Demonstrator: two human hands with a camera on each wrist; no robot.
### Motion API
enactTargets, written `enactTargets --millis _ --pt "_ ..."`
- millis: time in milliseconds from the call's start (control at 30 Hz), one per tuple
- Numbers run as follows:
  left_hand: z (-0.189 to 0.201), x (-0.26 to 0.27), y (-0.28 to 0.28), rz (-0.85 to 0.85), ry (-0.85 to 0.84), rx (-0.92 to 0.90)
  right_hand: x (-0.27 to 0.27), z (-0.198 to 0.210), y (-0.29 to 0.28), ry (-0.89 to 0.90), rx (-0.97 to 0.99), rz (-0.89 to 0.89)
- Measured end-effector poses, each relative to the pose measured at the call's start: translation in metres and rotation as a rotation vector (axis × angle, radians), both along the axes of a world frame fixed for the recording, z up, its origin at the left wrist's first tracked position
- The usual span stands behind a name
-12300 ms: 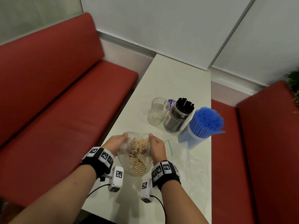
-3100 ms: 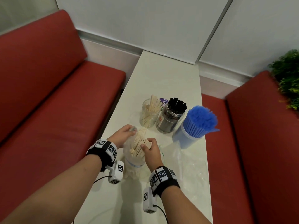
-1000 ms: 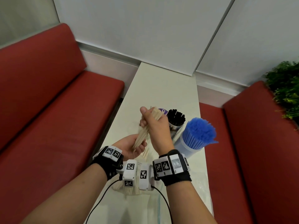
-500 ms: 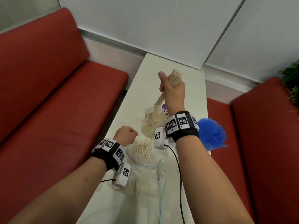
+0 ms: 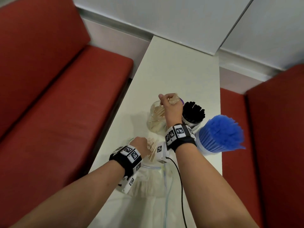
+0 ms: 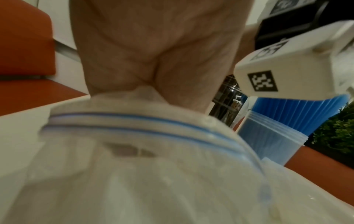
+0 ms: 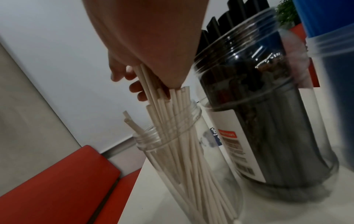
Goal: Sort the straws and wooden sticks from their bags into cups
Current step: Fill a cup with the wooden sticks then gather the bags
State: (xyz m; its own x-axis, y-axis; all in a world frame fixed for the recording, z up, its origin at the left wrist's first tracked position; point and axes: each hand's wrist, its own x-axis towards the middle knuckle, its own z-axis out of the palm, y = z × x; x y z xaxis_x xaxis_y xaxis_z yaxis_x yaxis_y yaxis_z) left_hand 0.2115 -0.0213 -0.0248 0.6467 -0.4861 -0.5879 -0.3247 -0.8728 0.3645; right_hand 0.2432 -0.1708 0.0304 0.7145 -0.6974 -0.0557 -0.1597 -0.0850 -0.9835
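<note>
My right hand [image 5: 171, 102] grips a bundle of pale sticks [image 7: 153, 94] and holds it upright with its lower ends inside the clear jar [image 5: 155, 120], among several sticks that stand there. In the right wrist view the fingers [image 7: 134, 87] curl round the bundle just above the jar's rim [image 7: 168, 136]. My left hand [image 5: 139, 143] holds the mouth of the clear zip bag [image 5: 148, 183], and more pale sticks [image 5: 152, 150] poke out beside it. The left wrist view shows my palm [image 6: 153, 45] over the bag's blue zip line [image 6: 134, 121]; its fingers are hidden.
A jar of black straws [image 5: 193, 113] stands right of the clear jar. A cup of blue straws [image 5: 220, 134] stands nearer the white table's right edge [image 5: 220, 96]. Red benches [image 5: 57, 104] flank the narrow table. A second flat bag [image 5: 174, 211] lies in front.
My right hand has come down from high above the jar, sinking the bundle into it. My left hand has moved from beside the bag onto its mouth.
</note>
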Motion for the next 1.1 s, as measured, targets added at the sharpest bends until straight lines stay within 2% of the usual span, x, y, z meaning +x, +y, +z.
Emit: enactTargets --millis 200,400,533,600,667,733,800,867,933,1000,1100 --pt "-0.004 0.003 0.000 0.048 0.014 -0.037 -0.001 0.003 -0.005 -0.063 0.017 0.000" --pt "0.000 0.008 0.008 0.068 0.057 -0.081 -0.002 -0.002 0.000 0.077 -0.023 0.094" --pt "0.006 0.011 0.013 0.075 0.079 -0.111 -0.004 0.006 0.005 -0.053 -0.166 0.049" --pt "0.009 0.011 0.016 0.076 0.088 -0.121 -0.009 0.007 0.011 -0.060 -0.270 0.045" --pt "0.012 0.010 0.017 0.081 0.096 -0.131 -0.015 0.003 0.016 0.001 -0.343 0.070" --pt "0.014 0.009 0.019 0.086 0.096 -0.146 -0.019 -0.003 0.017 0.138 -0.398 0.143" --pt "0.017 0.008 0.020 0.087 0.101 -0.168 -0.024 -0.007 0.017 0.234 -0.388 0.214" --pt "0.021 0.007 0.020 0.093 0.110 -0.185 -0.029 -0.003 0.017 0.177 -0.346 0.191" --pt "0.024 0.006 0.021 0.099 0.129 -0.204 -0.037 0.009 0.019 0.026 -0.381 0.113" --pt "0.027 0.007 0.022 0.105 0.136 -0.238 -0.050 0.015 0.026 -0.111 -0.383 0.109" --pt "0.032 0.009 0.027 0.098 0.090 -0.262 -0.074 0.004 0.045 -0.087 -0.143 0.236"
